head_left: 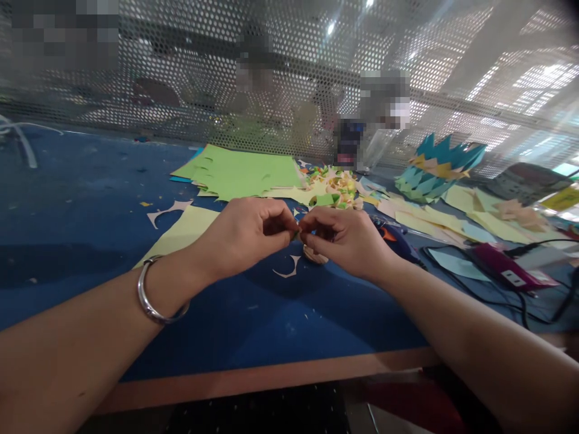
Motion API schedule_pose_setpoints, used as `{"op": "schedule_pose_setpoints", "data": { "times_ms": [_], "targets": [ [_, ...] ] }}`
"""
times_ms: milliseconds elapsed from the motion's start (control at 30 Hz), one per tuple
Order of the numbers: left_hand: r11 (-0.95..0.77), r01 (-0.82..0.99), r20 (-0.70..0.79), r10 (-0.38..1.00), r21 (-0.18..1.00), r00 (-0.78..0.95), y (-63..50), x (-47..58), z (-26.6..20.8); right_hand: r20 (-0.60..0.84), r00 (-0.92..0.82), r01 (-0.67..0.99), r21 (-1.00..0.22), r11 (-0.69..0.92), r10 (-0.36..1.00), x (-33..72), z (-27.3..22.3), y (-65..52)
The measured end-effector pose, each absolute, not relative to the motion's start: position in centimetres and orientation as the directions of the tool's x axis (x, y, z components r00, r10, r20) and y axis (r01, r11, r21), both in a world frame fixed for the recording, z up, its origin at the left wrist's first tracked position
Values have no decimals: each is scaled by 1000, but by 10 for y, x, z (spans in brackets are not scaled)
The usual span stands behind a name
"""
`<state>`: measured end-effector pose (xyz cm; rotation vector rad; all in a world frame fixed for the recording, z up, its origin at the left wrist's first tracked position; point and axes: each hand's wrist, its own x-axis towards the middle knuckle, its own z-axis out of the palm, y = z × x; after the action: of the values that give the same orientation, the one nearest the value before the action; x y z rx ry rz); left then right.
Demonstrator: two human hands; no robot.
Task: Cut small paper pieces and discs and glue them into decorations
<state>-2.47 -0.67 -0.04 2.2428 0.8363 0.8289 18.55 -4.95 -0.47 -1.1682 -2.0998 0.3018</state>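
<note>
My left hand (246,232), with a silver bangle (147,295) on its wrist, is closed in a pinch. A small dark green piece (295,234) shows at its fingertips, too small to name. Facing it, my right hand (346,238) pinches close to the same piece; its fingers hide whatever they hold. The fingertips of both hands nearly meet above the blue table. Just under the right fingers lies a small round tan object (315,255), partly covered. A curved white paper scrap (289,267) lies below the hands.
Green paper sheets (253,172) are stacked beyond my left hand, beside a heap of curled paper strips (337,184). A dark tool with orange (398,238), a purple power strip (511,268) and cables lie right. A zigzag paper crown (438,169) stands behind. Perforated metal panel (194,78) borders the table.
</note>
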Motion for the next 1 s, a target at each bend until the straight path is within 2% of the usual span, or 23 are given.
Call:
{"op": "schedule_pose_setpoints", "data": {
  "times_ms": [133,300,600,800,1000],
  "targets": [
    [-621,387,364,746,681,557,-7,-23,-4,501,-341,645,-491,586,796,186,-8,-47],
    [-559,418,315,794,716,521,-7,-21,-6,501,-360,651,-469,596,787,188,-8,-45],
    [-520,371,245,776,769,581,-3,-22,-4,415,-355,634,-552,542,838,190,-7,-44],
    [-544,437,233,776,716,585,-3,-20,-3,379,-362,663,-538,521,852,191,-7,-44],
    [-643,458,328,736,614,593,-10,-19,-2,379,-345,670,-541,508,859,189,-9,-43]
  ]
}}
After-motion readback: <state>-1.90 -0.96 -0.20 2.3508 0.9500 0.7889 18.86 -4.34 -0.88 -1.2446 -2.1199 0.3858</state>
